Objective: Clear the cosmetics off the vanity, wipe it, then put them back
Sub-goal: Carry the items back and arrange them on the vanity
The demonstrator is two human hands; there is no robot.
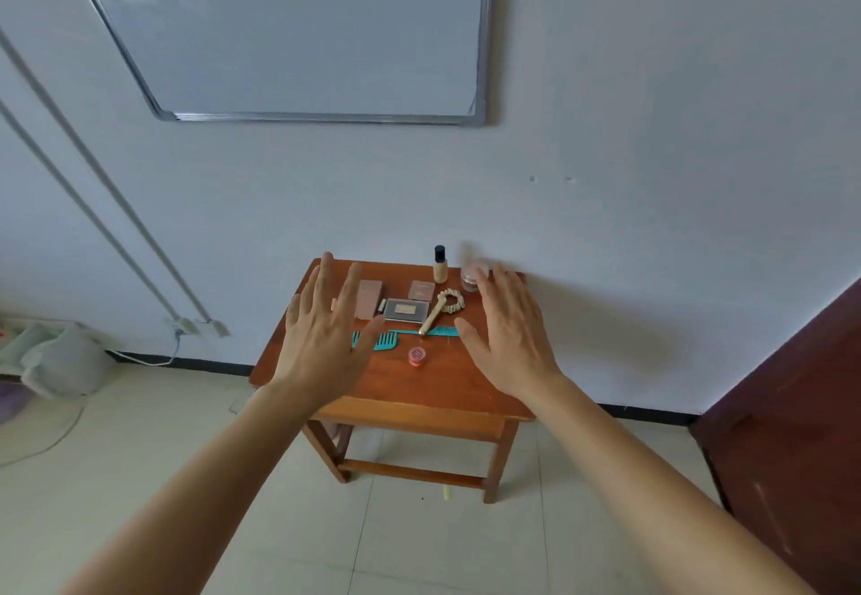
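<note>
- My left hand is spread flat, fingers straight and apart, holding nothing, above the left side of the wooden vanity.
- My right hand is equally wide open and empty (palm down), above the right side.
- Between them lie a foundation bottle, compact, teal comb and red pot.
- A blurred jar, possibly pink, stands at the back.

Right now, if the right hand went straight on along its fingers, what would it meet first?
Probably the small pinkish jar at the back edge of the table, just beyond the right hand. Depth is unclear; it might pass over to the wall.
</note>
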